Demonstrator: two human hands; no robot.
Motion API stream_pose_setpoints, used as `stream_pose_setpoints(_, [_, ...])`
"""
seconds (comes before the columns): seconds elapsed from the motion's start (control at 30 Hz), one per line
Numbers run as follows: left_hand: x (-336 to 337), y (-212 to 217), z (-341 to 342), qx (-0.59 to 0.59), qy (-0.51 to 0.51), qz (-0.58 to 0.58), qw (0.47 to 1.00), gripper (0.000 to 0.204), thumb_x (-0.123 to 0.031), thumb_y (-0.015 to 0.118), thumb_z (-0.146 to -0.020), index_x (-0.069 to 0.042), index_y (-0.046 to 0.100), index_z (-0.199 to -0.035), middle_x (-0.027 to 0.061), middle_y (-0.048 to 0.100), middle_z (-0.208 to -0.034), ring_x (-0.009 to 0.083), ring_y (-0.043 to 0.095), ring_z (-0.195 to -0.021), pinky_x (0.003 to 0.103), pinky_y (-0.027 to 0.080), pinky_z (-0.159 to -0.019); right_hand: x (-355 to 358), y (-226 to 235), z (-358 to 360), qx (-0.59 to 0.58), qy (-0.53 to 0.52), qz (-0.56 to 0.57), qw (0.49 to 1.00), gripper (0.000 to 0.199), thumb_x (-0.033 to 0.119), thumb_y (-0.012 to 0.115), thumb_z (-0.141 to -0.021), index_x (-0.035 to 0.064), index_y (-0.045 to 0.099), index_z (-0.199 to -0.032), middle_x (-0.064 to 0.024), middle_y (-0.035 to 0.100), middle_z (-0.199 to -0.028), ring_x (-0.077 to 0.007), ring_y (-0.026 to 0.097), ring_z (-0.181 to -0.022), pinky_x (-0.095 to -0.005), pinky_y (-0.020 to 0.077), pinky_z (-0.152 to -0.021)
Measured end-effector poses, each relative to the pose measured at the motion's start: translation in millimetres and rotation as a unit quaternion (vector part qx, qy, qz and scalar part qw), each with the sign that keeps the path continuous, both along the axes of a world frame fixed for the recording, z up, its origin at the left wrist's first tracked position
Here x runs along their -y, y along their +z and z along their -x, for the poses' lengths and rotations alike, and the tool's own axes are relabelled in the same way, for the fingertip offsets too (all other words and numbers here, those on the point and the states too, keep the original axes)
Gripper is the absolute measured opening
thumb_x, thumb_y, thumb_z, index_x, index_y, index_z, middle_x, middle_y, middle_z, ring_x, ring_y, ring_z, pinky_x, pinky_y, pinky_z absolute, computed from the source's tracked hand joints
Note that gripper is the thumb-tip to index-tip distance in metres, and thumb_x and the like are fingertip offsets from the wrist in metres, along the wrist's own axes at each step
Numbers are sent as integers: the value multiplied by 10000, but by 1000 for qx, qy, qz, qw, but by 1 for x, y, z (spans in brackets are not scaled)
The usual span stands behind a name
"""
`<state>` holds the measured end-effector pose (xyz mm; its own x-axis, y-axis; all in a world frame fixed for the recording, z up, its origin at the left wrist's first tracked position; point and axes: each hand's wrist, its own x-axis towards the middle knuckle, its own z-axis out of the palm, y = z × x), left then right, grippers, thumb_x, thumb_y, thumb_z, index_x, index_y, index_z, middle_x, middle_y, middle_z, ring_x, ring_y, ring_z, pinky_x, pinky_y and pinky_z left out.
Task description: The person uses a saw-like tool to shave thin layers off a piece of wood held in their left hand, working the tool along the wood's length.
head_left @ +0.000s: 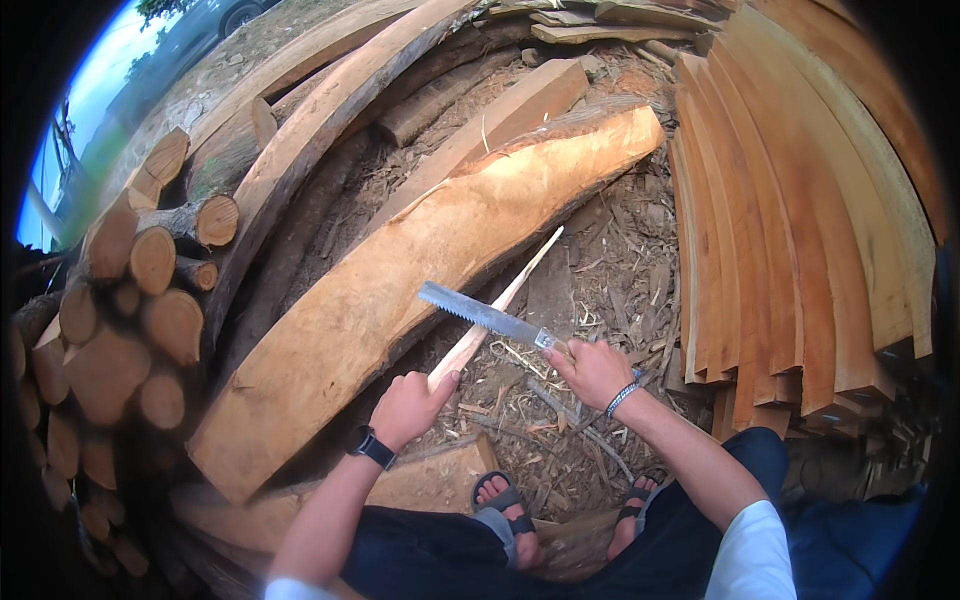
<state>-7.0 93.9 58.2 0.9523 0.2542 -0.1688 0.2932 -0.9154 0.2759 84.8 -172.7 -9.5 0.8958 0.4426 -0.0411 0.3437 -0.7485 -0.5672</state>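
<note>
My left hand (406,408) is closed round the thick end of a pale, peeled wooden stick (512,289) that tapers to a point away from me. In my right hand (590,374) is the handle of a hand saw (478,310), its toothed metal blade pointing left. The blade crosses over the stick a little ahead of my left hand. Whether its teeth touch the wood, I cannot tell. Just beyond both lies a large sawn slab (430,245) with a bark edge, running from near left to far right.
Cut logs (153,260) are stacked on the left. Long planks (760,220) lean in a row on the right. Behind the slab lie a squared beam (530,100) and a long bark-edged board (330,120). Wood chips (625,270) cover the ground. My sandalled feet (505,505) are below.
</note>
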Motion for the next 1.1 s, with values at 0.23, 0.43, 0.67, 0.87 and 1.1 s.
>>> stream_pose_setpoints(0.23, [5, 8, -3, -54, -14, 23, 998, 756, -577, 508, -928, 132, 597, -684, 359, 579, -708, 484, 629, -747, 515, 493, -667, 15, 3, -29, -19, -67, -16, 997, 655, 605, 398, -965, 12, 653, -857, -269, 660, -746, -443, 671, -770, -544, 530, -704])
stream_pose_setpoints(0.43, [1, 6, -5, -38, -4, 43, 998, 760, -566, 501, -936, 142, 598, -678, 346, 553, -633, 467, 635, -678, 501, 492, -621, 1, 7, -11, 5, -1, 28, 1000, 629, 605, 431, -955, 28, 660, -858, -261, 659, -722, -402, 687, -751, -544, 529, -680])
stream_pose_setpoints(0.67, [-2, -1, -2, -31, -4, 48, 998, 771, -588, 502, -932, 141, 602, -699, 358, 567, -683, 482, 633, -729, 503, 495, -631, -4, 4, 5, 16, -9, -3, 1000, 603, 568, 445, -964, 16, 644, -823, -252, 652, -722, -430, 662, -738, -547, 514, -677])
stream_pose_setpoints(0.87, [4, 9, -4, -55, 3, 36, 998, 766, -597, 503, -925, 130, 613, -708, 359, 586, -720, 482, 635, -756, 502, 501, -647, 20, 0, -34, 25, -104, -45, 993, 637, 600, 435, -955, 17, 623, -782, -229, 635, -660, -435, 651, -674, -523, 526, -656])
stream_pose_setpoints(1.1, [12, 13, -4, -36, -14, -18, 999, 744, -589, 496, -925, 115, 642, -733, 352, 603, -735, 475, 642, -758, 513, 512, -674, 8, -5, -21, 29, -52, -8, 998, 638, 599, 431, -955, 12, 664, -865, -250, 675, -764, -424, 681, -753, -541, 536, -687])
